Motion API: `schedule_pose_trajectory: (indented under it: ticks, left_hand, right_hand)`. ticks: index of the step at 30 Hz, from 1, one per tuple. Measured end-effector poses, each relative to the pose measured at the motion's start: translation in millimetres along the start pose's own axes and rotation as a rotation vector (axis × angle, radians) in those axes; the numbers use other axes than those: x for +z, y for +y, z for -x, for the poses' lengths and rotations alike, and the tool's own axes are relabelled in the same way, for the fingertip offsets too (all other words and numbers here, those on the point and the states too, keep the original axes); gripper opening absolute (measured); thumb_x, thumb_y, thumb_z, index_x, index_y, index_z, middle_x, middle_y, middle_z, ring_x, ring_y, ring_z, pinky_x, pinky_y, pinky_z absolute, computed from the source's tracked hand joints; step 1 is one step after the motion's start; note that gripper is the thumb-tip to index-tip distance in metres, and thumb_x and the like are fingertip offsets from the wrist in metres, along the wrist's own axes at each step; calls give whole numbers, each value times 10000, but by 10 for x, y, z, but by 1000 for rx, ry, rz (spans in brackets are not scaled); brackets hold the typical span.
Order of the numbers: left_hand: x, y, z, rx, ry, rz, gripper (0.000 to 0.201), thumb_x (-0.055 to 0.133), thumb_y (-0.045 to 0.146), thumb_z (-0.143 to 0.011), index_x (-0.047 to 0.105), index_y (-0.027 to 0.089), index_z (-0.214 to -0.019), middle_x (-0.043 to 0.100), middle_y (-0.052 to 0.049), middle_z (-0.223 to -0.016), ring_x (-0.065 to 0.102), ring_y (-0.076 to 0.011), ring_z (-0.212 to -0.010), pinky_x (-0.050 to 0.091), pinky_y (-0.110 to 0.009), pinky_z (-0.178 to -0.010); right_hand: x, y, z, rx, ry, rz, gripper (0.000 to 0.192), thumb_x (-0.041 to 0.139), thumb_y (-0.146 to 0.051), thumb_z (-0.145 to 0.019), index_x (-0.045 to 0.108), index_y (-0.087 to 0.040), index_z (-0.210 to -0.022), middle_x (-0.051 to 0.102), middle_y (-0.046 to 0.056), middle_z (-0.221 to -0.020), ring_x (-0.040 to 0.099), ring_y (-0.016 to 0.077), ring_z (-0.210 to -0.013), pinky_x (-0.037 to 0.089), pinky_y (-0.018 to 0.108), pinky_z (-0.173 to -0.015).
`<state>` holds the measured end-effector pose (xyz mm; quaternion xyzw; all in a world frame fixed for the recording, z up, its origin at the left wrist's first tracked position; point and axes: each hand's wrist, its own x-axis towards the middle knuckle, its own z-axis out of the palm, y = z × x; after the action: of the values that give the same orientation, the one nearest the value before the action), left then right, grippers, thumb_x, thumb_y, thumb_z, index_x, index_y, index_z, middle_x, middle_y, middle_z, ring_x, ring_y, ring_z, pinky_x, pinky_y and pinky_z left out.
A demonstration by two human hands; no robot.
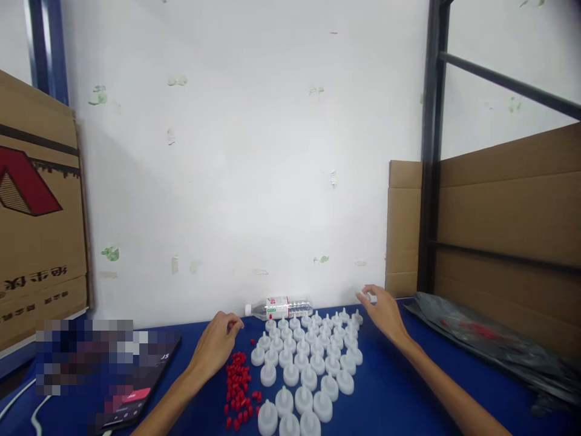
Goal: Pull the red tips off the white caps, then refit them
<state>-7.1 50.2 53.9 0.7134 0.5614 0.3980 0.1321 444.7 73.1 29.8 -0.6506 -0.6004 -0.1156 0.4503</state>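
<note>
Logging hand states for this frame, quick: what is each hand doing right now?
Left hand: fingers curled, beside the red pieces; any held item cannot be told.
Right hand: fingers pinching a white cap.

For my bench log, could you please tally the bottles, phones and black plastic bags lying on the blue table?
Water bottle: 1
Phone: 1
Black plastic bag: 1
Total: 3

You face a white wall (254, 151) flecked with green marks, above a blue tabletop (390, 387). Cardboard sheets (503, 206) line a dark metal frame (431, 145) on your right; a printed carton (36, 206) stands left.
</note>
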Motion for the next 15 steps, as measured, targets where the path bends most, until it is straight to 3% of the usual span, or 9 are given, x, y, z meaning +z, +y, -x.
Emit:
schedule_pose_trajectory:
  ticks: [2,6,15]
  left_hand:
    - [37,-65,-8,-7,-39,-28,267,508,336,-841,743,207,-844,732,-71,-917,659,-258,-907,459,-347,-835]
    - [71,-142,-31,-36,-97,-41,285,548,287,-778,764,188,-934,759,-50,-832,697,-239,-791,498,-320,-747]
    - [179,-152,-4,19,-224,-20,284,629,412,-730,786,189,-809,773,-38,-762,693,-242,-764,463,-291,-672]
  right_hand:
    - [51,143,-10,61,-29,20,245,656,-351,-986,651,-166,-1145,660,72,-1184,661,223,-1018,558,434,-886]
    - [134,316,2,133,-149,0,271,634,-355,-1003,639,-181,-1211,657,78,-1212,671,220,-1004,576,426,-868]
    - [240,326,51,159,-349,-182,296,635,-361,-1002,631,-186,-1241,645,83,-1256,665,238,-1050,571,441,-893]
